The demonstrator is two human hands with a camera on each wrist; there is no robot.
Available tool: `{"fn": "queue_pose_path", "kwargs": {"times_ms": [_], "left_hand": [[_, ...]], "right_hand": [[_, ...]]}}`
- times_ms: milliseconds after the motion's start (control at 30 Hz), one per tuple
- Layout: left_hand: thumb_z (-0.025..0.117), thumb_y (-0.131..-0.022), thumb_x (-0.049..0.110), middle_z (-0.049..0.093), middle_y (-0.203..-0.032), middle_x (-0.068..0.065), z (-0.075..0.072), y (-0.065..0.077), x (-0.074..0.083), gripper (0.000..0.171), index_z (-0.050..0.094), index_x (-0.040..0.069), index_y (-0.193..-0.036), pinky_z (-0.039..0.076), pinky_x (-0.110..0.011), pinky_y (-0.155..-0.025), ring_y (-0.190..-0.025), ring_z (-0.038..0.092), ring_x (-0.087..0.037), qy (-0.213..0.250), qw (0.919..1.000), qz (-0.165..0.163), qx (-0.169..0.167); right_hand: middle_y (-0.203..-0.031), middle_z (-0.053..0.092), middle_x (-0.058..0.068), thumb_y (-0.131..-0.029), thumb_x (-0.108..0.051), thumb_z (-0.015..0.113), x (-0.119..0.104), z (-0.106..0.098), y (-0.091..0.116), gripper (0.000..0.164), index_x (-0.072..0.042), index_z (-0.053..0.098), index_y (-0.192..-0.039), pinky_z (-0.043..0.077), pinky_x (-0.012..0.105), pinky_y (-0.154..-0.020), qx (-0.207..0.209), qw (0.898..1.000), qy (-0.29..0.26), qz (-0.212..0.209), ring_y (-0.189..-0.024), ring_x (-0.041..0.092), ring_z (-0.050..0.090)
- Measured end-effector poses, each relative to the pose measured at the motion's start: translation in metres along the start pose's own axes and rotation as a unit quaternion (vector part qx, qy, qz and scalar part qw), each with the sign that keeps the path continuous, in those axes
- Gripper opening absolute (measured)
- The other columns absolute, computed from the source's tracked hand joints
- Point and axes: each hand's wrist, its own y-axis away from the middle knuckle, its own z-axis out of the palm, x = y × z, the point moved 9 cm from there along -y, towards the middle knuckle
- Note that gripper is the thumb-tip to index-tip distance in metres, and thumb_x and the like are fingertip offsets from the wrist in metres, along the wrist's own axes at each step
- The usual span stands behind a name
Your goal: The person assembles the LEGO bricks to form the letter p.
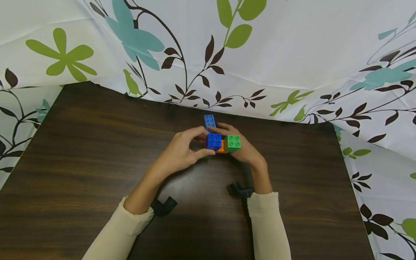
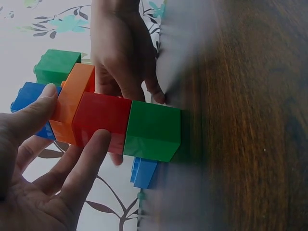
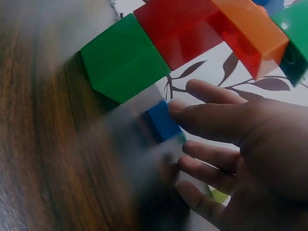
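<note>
A tower of toy building bricks stands on the table: a green brick (image 2: 153, 131) at the bottom, a red brick (image 2: 108, 115) above it, then an orange brick (image 2: 74, 103). On top sit a blue brick (image 1: 213, 141) and a second green brick (image 1: 233, 143), side by side. My left hand (image 1: 180, 151) grips the tower, thumb at the upper blue brick and a finger against the red one. Behind the tower lies a loose lighter blue brick (image 1: 209, 122). Close to it is my right hand (image 1: 244, 151), its fingers spread and loosely bent, with nothing held in the right wrist view.
The dark wooden table (image 1: 97, 151) extends on both sides of the hands. A white patterned cloth (image 1: 286, 54) hangs along its back edge and sides. Black wrist mounts (image 1: 241, 190) stick out from both wrists.
</note>
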Motion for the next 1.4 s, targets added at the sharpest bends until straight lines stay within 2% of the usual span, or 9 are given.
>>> {"fn": "queue_pose_path", "kwargs": {"times_ms": [200, 400, 567, 700, 867, 1067, 1233, 1400], "left_hand": [[0.085, -0.094, 0.022, 0.076, -0.118, -0.009, 0.001, 0.000, 0.000, 0.033, 0.067, 0.009, -0.119, 0.059, -0.054, -0.102, -0.112, 0.071, -0.027, 0.000, 1.0000, 0.002, -0.002], [0.086, -0.093, 0.021, 0.076, -0.117, -0.010, 0.001, 0.000, 0.001, 0.033, 0.068, 0.008, -0.118, 0.059, -0.054, -0.101, -0.111, 0.072, -0.029, 0.004, 1.0000, 0.006, 0.002], [0.087, -0.093, 0.021, 0.077, -0.115, -0.009, 0.000, 0.000, 0.001, 0.032, 0.068, 0.010, -0.116, 0.059, -0.055, -0.101, -0.111, 0.073, -0.028, 0.002, 1.0000, 0.008, 0.004], [0.087, -0.092, 0.021, 0.077, -0.114, -0.008, 0.000, -0.001, 0.001, 0.031, 0.068, 0.010, -0.115, 0.059, -0.054, -0.101, -0.111, 0.073, -0.027, 0.002, 1.0000, 0.006, 0.005], [0.088, -0.092, 0.022, 0.077, -0.114, -0.008, 0.000, 0.000, 0.000, 0.033, 0.068, 0.011, -0.115, 0.059, -0.054, -0.102, -0.111, 0.072, -0.027, -0.002, 1.0000, -0.002, 0.003], [0.088, -0.091, 0.022, 0.077, -0.113, -0.007, 0.000, 0.000, 0.000, 0.033, 0.068, 0.011, -0.114, 0.060, -0.054, -0.101, -0.110, 0.073, -0.027, -0.003, 1.0000, -0.004, 0.005], [0.088, -0.091, 0.022, 0.077, -0.113, -0.007, 0.000, 0.000, 0.000, 0.032, 0.068, 0.011, -0.115, 0.060, -0.054, -0.100, -0.111, 0.072, -0.027, -0.001, 1.0000, -0.006, 0.004], [0.088, -0.092, 0.022, 0.077, -0.114, -0.008, 0.000, 0.000, 0.000, 0.032, 0.068, 0.011, -0.116, 0.060, -0.054, -0.100, -0.110, 0.072, -0.027, 0.000, 1.0000, -0.009, 0.002]], "right_hand": [[-0.174, 0.031, 0.018, -0.104, -0.013, 0.070, -0.002, 0.002, 0.000, 0.059, -0.024, 0.053, -0.159, 0.030, 0.076, -0.123, 0.009, 1.000, 0.014, 0.011, -0.159, 0.050, 0.027], [-0.164, 0.048, 0.019, -0.102, -0.008, 0.071, -0.006, -0.007, 0.005, 0.046, -0.011, 0.064, -0.147, 0.036, 0.066, -0.125, 0.050, 0.998, 0.027, -0.005, -0.153, 0.043, 0.044], [-0.146, 0.064, 0.018, -0.098, -0.001, 0.073, 0.002, -0.019, 0.011, 0.032, -0.007, 0.069, -0.129, 0.047, 0.059, -0.119, 0.087, 0.995, 0.037, 0.032, -0.136, 0.038, 0.059], [-0.135, 0.068, 0.019, -0.092, 0.006, 0.075, 0.012, -0.026, 0.014, 0.030, -0.006, 0.071, -0.120, 0.050, 0.060, -0.112, 0.109, 0.991, 0.047, 0.067, -0.123, 0.038, 0.062], [-0.128, 0.069, 0.021, -0.089, 0.009, 0.078, 0.020, -0.033, 0.018, 0.030, -0.003, 0.072, -0.115, 0.051, 0.058, -0.108, 0.136, 0.985, 0.066, 0.083, -0.114, 0.038, 0.062], [-0.128, 0.071, 0.020, -0.085, 0.015, 0.076, 0.019, -0.039, 0.022, 0.035, -0.003, 0.073, -0.114, 0.052, 0.056, -0.105, 0.149, 0.984, 0.060, 0.074, -0.113, 0.036, 0.062], [-0.123, 0.075, 0.016, -0.089, 0.012, 0.075, 0.011, -0.047, 0.027, 0.026, -0.005, 0.074, -0.108, 0.051, 0.056, -0.111, 0.171, 0.983, 0.046, 0.041, -0.117, 0.034, 0.065], [-0.126, 0.075, 0.015, -0.094, 0.011, 0.072, 0.002, -0.053, 0.032, 0.021, -0.006, 0.073, -0.108, 0.054, 0.056, -0.109, 0.184, 0.982, 0.039, 0.016, -0.122, 0.034, 0.067]]}}
